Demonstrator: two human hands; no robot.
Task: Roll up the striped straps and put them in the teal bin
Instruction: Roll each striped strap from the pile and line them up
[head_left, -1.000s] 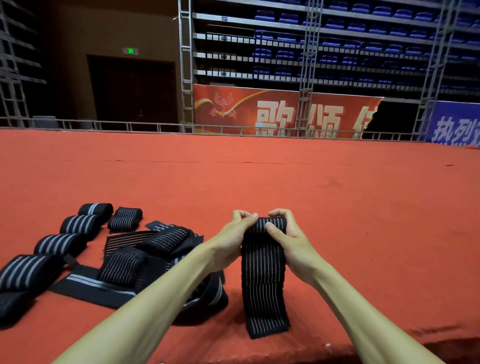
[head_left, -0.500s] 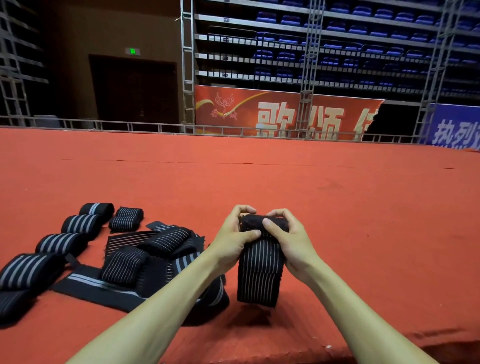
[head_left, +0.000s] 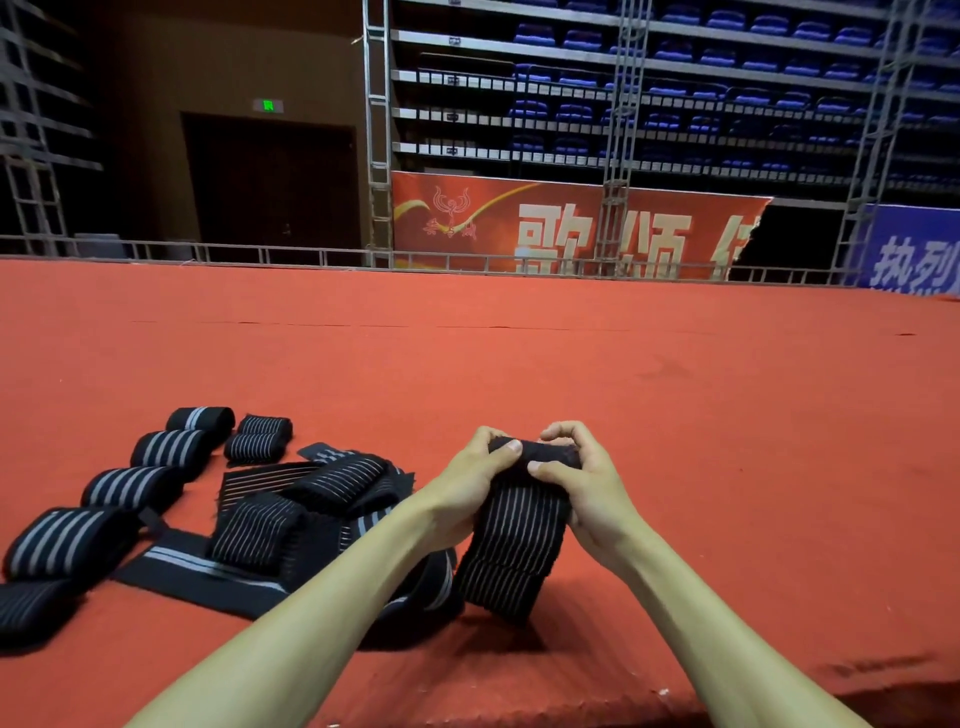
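Both hands, left grip and right grip, clenching striped strap roll between them

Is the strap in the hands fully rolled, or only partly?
Partly rolled: the left hand and right hand grip the strap at its rolled top; a flat striped length hangs below.

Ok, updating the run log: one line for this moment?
step: rolling | left hand: grips striped strap | right hand: grips same strap | strap: top rolled, rest hanging
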